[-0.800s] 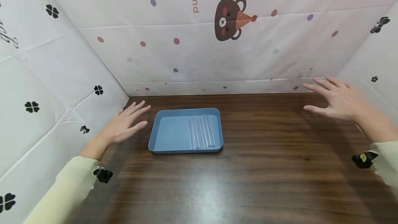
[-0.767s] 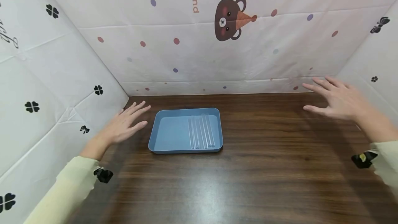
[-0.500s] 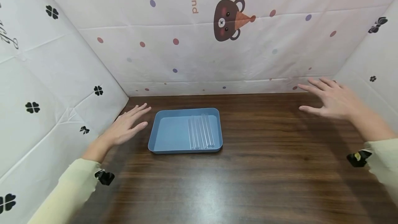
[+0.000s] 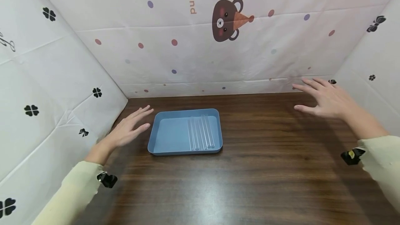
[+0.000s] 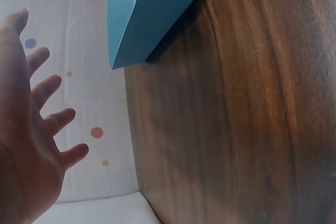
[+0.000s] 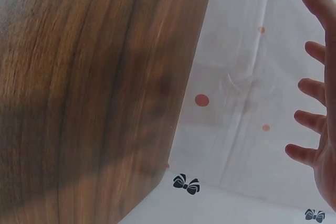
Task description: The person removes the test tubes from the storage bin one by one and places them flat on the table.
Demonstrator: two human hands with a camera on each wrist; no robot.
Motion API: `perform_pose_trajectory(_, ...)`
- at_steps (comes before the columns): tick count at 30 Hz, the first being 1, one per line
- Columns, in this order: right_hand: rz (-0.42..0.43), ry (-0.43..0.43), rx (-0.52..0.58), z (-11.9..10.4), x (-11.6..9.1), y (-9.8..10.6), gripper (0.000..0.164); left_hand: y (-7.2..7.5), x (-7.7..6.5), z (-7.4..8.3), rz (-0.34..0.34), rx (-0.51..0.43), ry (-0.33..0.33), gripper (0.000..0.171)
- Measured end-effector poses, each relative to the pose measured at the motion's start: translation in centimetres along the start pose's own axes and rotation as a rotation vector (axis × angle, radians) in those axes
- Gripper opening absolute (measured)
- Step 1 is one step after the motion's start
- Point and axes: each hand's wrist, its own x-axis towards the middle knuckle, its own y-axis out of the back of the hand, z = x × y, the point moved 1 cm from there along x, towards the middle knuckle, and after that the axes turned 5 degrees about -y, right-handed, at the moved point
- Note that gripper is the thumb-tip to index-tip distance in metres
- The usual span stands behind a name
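- Head view: the blue tray [image 4: 170,135] lies flat on the desk [image 4: 250,180]; its long axis runs left to right, its short sides facing the two hands.
- Head view: several clear tubes [image 4: 201,133] lie side by side in the right half of the blue tray. Their long axes run from its far wall to its near wall, across the tray's length, far ends leaning slightly left. Rounded ends are visible at the near side on some; whether neighbouring tubes touch cannot be told.
- Head view: the left hand [image 4: 126,130] is just left of the blue tray, apart from it, fingers extended towards the tray's far side, thumb spread towards its left wall. The tubes lie to the right of this hand, beyond the bare left half of the tray.
- Head view: the right hand [image 4: 326,100] is well to the right of the blue tray, fingers and thumb apart. The tray and tubes lie to the left of this hand and nearer the wearer.
- Left wrist view: a corner and outer wall of the blue tray are visible, with a gap between them and the left hand; its fingers are spread.
- Right wrist view: the right hand's fingers are separated, before a printed white sheet [image 6: 231,51] that stands beyond the blue tray.
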Motion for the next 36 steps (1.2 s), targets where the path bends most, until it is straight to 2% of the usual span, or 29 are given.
perform_pose_trajectory(10,0.015,0.027,0.022,-1.1,0.5,0.4,0.090,-1.5,0.1,-0.8,0.020,-0.071,0.023,0.063)
perform_pose_trajectory(21,0.007,0.044,0.044,-2.7,0.9,0.2,0.090,-3.4,0.2,-1.2,0.060,-0.149,-0.003,0.063)
perform_pose_trajectory(26,-0.012,0.037,0.026,-3.0,0.9,0.1,0.090,-4.0,0.3,-1.2,0.055,-0.169,-0.017,0.066)
perform_pose_trajectory(36,-0.001,0.077,0.005,-4.0,1.2,-0.1,0.089,-5.2,-0.3,-2.3,0.036,-0.209,0.026,0.066)
